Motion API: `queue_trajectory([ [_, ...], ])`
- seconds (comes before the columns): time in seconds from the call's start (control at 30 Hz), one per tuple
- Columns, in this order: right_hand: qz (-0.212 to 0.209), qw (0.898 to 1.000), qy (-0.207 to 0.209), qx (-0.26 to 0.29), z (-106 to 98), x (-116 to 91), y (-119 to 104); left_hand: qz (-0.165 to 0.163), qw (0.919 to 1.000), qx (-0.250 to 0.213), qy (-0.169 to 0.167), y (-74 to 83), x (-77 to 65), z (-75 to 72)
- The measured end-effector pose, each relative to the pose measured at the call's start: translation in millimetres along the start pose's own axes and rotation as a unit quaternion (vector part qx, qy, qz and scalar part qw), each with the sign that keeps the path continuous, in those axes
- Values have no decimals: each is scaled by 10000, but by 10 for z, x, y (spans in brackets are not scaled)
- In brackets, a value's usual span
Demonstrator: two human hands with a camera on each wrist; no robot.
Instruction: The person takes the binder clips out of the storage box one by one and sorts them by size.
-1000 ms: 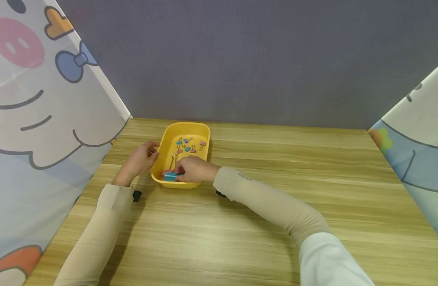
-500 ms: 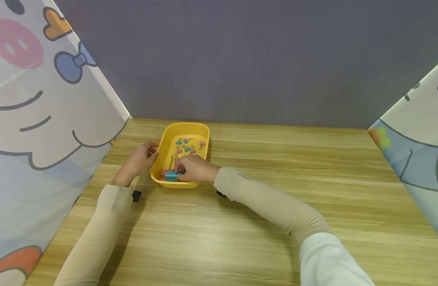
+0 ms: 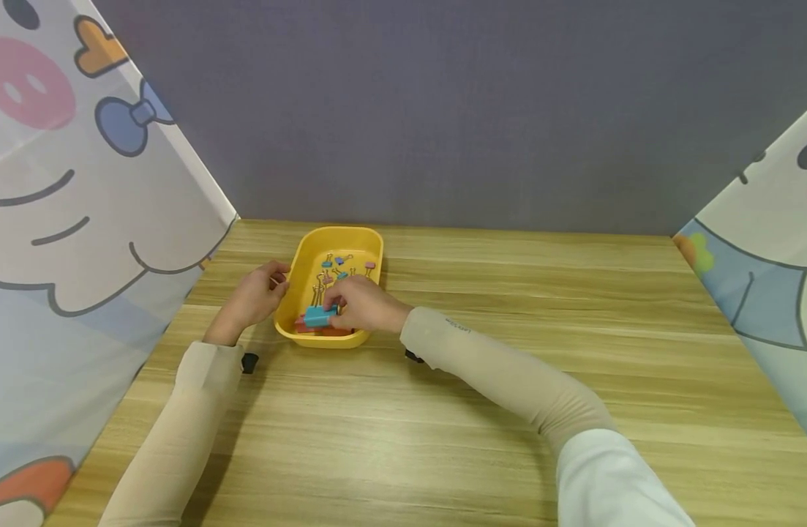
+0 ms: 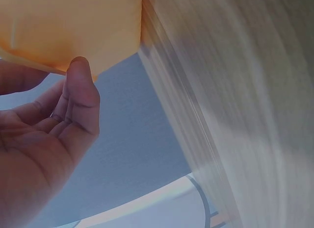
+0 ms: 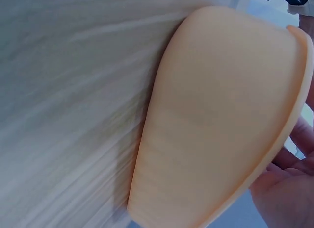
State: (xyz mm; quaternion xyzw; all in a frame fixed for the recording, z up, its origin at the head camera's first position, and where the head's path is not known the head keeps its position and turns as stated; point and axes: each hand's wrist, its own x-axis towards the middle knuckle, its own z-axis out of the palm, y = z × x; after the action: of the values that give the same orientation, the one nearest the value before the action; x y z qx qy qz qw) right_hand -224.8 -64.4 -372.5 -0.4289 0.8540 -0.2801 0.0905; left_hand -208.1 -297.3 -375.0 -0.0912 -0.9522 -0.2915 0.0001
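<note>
Table: widest room stretches toward frame right.
Tray: left of centre; near rim close below the work, so lifting high should avoid snagging.
Left hand: bent fingers at tray's left rim; grip unclear.
Right hand: pinching blue clip, lower tray; firm pinch advisable.
Small clips: upper tray, easily brushed.
</note>
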Motion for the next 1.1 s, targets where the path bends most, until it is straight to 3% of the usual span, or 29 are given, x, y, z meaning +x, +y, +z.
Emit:
queue_trajectory([
  [0.17, -101, 9996, 255, 35, -28, -21, 41, -5, 10000, -29, 17, -12, 0, 10],
  [0.4, -306, 9966, 654, 388, -91, -67, 118, 236, 9995, -2, 206, -31, 2, 20],
  [0.57, -281, 9949, 788, 567, -151, -116, 163, 166, 9998, -14, 146, -18, -2, 13],
  [0.8, 6, 9942, 947, 505, -266, -241, 265, 121, 9999, 0, 108, -18, -13, 16],
  [1.1, -64, 9884, 1505, 216, -451, -457, 452, 110, 9999, -6, 111, 5, -11, 16],
])
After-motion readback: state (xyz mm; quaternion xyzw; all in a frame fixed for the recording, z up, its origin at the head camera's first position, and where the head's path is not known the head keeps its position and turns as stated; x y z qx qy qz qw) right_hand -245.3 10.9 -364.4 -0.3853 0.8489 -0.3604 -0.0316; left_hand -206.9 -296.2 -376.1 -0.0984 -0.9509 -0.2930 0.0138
